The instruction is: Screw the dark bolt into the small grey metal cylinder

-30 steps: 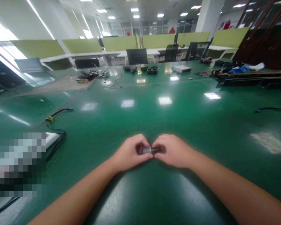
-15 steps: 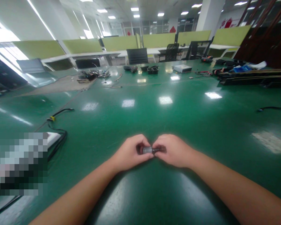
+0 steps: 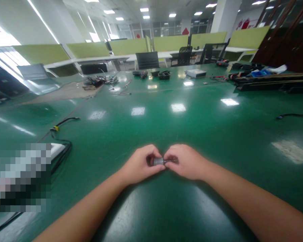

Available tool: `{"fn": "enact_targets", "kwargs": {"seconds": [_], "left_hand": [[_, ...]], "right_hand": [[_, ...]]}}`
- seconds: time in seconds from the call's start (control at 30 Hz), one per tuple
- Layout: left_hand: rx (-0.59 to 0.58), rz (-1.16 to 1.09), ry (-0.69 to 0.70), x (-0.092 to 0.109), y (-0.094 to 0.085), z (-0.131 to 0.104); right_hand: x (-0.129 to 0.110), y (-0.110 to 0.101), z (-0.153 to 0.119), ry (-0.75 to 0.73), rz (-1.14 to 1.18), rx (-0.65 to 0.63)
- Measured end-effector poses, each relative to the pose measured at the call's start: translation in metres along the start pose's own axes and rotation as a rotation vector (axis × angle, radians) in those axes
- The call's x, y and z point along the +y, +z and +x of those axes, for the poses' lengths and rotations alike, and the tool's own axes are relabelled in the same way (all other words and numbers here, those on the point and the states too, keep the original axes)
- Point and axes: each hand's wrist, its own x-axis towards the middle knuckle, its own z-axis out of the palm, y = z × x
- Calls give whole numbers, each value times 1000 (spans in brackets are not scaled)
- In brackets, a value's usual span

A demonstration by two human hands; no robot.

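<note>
Between my hands, low over the green table (image 3: 151, 129), lies a small grey cylinder with a dark narrow end (image 3: 158, 161), held level. My left hand (image 3: 144, 164) is closed round its grey body from the left, thumb in front and fingers behind. From the right, my right hand (image 3: 185, 163) pinches the dark narrow end between thumb and fingertips. The fingertips of both hands nearly meet. Fingers cover parts of the small object, and its exact kind is too small to make out.
At left lie a blurred-out pale object (image 3: 58, 148) and black cables (image 3: 65, 148). A black cable end (image 3: 280, 117) sits at right. Farther back are tangled parts (image 3: 101, 80), black adapters (image 3: 164, 75), a white box (image 3: 196, 73) and long dark bars (image 3: 267, 82).
Both hands keep nearly the same place and grip on the small grey cylinder. The view has shifted very slightly.
</note>
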Motion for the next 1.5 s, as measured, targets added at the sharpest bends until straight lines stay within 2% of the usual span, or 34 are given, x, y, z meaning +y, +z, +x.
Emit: {"fn": "enact_targets", "kwargs": {"seconds": [0.33,1.5], "left_hand": [[-9,-2,1,1,0,1],[-26,-14,-10,0,0,0]], "right_hand": [[-1,1,1,15,-34,-14],[8,-14,-6,14,-62,-66]]}}
